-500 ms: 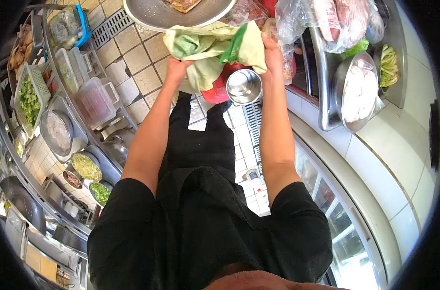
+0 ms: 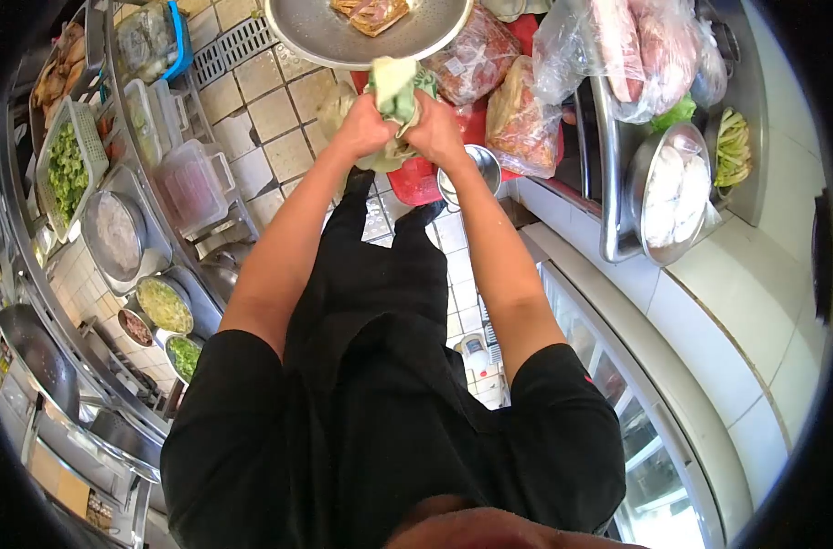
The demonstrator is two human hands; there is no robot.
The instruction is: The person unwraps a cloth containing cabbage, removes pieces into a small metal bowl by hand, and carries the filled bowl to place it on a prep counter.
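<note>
Hands together: your left hand [image 2: 363,126] and right hand [image 2: 435,133] both clench the cloth [image 2: 394,87], just below the tray [image 2: 316,37].

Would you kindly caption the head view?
Both hands, left and right, bunch a green cloth beneath a metal tray.

I count two hands, my left hand [image 2: 363,125] and right hand [image 2: 435,133], closed together on one green cloth [image 2: 396,87]. I see one round metal tray [image 2: 343,41], one small steel bowl [image 2: 476,169], and three bagged meat packs [image 2: 476,59] [image 2: 521,119] [image 2: 631,46].
</note>
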